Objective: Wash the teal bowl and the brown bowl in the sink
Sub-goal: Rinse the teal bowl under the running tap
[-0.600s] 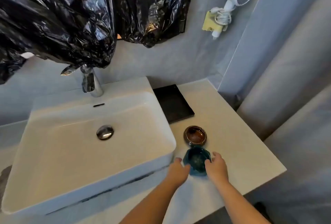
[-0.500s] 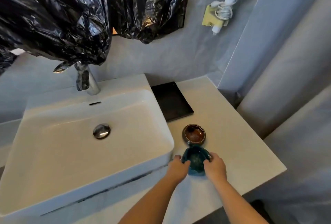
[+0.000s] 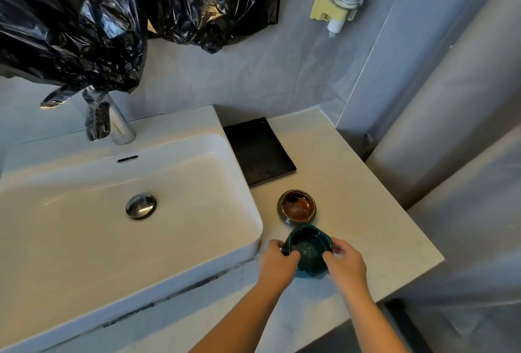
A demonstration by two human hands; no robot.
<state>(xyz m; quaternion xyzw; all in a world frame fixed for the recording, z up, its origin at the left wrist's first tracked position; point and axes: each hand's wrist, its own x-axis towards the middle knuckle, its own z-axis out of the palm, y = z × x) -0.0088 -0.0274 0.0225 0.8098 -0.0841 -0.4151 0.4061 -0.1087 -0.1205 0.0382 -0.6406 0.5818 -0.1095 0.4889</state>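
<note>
Head view: the teal bowl (image 3: pixel 307 249) is gripped at its rim by the left hand (image 3: pixel 277 264) and right hand (image 3: pixel 345 265); its sides are hidden.

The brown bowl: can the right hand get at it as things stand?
Likely not yet: the right hand grips the teal bowl with the left hand. Otherwise the brown bowl stands uncovered just behind it.

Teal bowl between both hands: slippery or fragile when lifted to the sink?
The teal bowl looks glossy and glazed, so probably rigid, breakable, slick once wet. Its walls look thick, so likely heavy for its size. The left hand and right hand grip opposite sides, which should limit tipping.
</note>
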